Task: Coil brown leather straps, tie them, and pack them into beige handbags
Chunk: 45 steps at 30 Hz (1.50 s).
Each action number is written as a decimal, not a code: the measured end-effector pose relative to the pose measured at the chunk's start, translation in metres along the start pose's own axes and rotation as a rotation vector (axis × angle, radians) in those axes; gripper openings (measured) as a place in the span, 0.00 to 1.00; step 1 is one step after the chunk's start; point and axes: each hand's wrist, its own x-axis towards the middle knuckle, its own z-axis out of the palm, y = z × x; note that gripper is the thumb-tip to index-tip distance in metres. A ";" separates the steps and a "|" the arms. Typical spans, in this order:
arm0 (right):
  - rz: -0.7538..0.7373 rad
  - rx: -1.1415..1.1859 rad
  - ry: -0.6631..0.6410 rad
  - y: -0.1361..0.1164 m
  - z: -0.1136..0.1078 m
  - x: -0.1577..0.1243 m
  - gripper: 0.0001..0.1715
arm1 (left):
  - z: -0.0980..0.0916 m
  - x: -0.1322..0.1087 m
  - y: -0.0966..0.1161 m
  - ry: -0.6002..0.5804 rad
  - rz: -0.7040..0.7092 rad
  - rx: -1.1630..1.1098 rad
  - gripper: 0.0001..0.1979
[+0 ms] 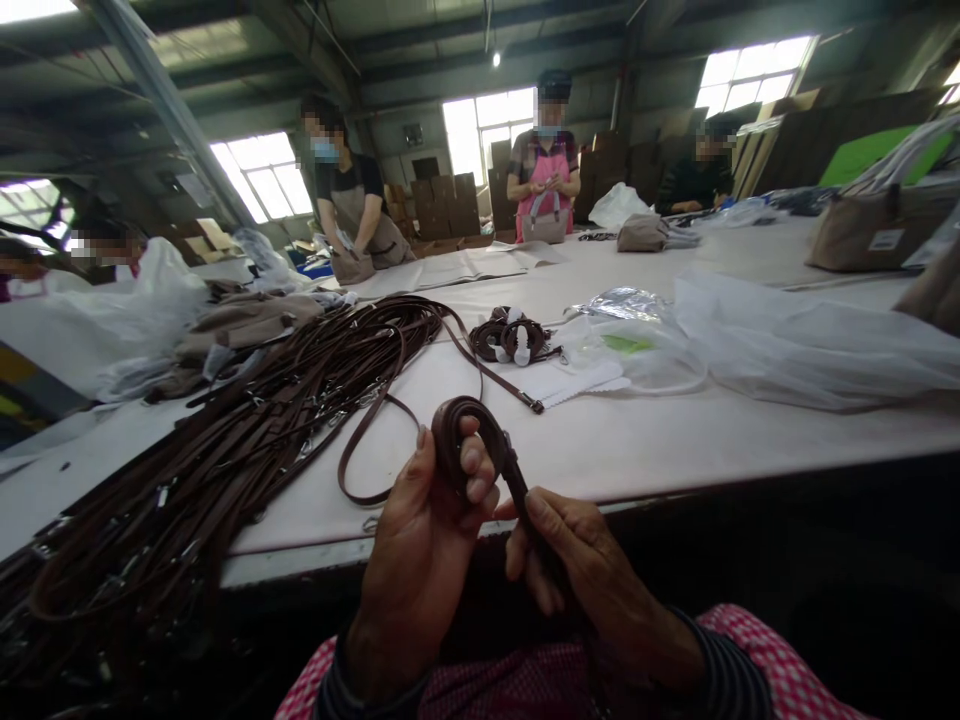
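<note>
My left hand (431,520) is closed around a rolled-up coil of a dark brown strap (480,435), held just above the table's near edge. My right hand (566,555) pinches the same strap below the coil, fingers pressed on it. The strap's free end loops over the white table (675,440) towards a metal clasp (534,405). A large heap of loose brown straps (247,430) lies to the left. A small bundle of coiled straps (514,338) rests further back.
Clear plastic bags (795,335) and a white cloth (570,380) lie to the right. Beige bags (870,230) stand at the far right. Three people work at the far side, another sits at the left. Cardboard boxes are stacked behind.
</note>
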 end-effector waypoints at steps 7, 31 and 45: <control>-0.003 0.051 0.032 0.012 0.010 0.003 0.26 | -0.005 0.026 -0.012 -0.006 0.127 0.161 0.17; 0.300 -0.587 -0.225 -0.092 -0.104 0.046 0.17 | -0.034 0.075 -0.040 -0.716 0.557 2.084 0.06; -0.734 -1.384 -0.207 -0.049 -0.108 0.039 0.13 | -0.034 0.079 -0.046 -0.774 0.639 2.160 0.10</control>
